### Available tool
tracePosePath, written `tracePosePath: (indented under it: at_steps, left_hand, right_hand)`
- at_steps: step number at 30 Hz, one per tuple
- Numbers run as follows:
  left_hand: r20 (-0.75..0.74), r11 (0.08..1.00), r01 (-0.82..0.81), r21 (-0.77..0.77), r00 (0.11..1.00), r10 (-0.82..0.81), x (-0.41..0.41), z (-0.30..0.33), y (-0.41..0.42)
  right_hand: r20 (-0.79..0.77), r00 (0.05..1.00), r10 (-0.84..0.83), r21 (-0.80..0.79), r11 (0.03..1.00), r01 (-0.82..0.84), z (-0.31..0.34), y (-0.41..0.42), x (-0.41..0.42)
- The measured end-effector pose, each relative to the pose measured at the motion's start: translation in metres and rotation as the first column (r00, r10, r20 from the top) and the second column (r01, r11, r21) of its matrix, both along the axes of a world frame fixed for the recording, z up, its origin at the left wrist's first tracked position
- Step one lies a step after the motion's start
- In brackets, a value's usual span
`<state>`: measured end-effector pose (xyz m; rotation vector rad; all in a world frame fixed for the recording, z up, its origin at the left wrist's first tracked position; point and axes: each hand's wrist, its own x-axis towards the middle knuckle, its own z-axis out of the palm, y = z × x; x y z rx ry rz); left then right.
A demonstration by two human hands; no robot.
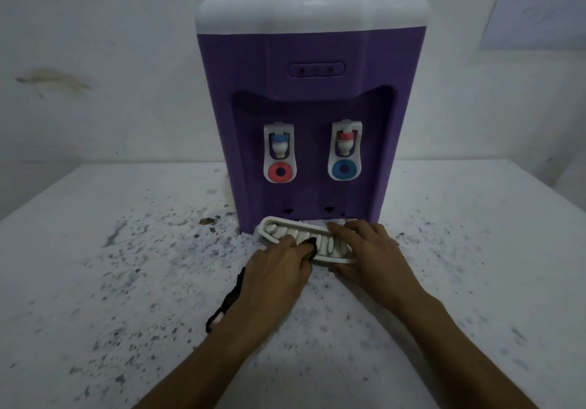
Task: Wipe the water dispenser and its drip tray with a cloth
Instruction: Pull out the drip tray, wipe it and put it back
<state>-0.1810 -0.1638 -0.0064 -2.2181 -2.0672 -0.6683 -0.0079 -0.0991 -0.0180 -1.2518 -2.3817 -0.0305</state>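
Both hands [320, 259] on drip tray [276, 229] w/ cloth [226, 301], dispenser [312, 129] behind.

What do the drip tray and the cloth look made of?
The drip tray looks like moulded white plastic, smooth and matte, with rigid ribbed slats. The cloth seems a thin, dark, limp fabric: it trails flat under the left hand and bunches at the fingertips. Its weave is too dark to tell. The right hand steadies the tray.

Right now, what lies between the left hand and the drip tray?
In the head view, a dark cloth lies under the left hand, pressed onto the white drip tray held by the right hand.
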Motion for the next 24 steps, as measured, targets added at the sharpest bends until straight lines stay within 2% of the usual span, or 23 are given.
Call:
tracePosePath:
  at_steps: [5, 7, 11, 18, 22, 24]
  left_hand:
    - [0.195, 0.996, -0.016, 0.093, 0.981, -0.003, 0.003, 0.001, 0.001]
    - [0.199, 0.995, 0.022, 0.099, 0.979, -0.041, 0.007, 0.002, 0.003]
    - [0.158, 0.999, 0.043, -0.019, 0.987, -0.039, 0.017, 0.001, 0.01]
    - [0.359, 0.976, 0.121, -0.182, 0.932, -0.049, 0.018, 0.002, 0.019]
    - [0.335, 0.967, 0.11, -0.228, 0.942, -0.028, 0.017, 0.003, 0.017]
    - [0.268, 0.968, 0.094, -0.233, 0.963, -0.029, 0.013, 0.005, 0.015]
  right_hand:
    - [-0.031, 0.999, -0.006, 0.02, 1.0, 0.007, 0.001, -0.001, -0.004]
    - [-0.071, 0.997, -0.011, 0.058, 0.998, 0.015, -0.002, -0.002, -0.005]
    - [-0.152, 0.988, -0.007, 0.091, 0.996, 0.021, -0.004, -0.003, -0.007]
    - [-0.194, 0.981, -0.015, 0.084, 0.996, 0.032, -0.006, -0.006, -0.009]
    - [-0.172, 0.985, -0.021, 0.092, 0.995, 0.037, -0.004, -0.006, -0.009]
    - [-0.167, 0.986, -0.017, 0.12, 0.992, 0.038, -0.003, -0.006, -0.009]
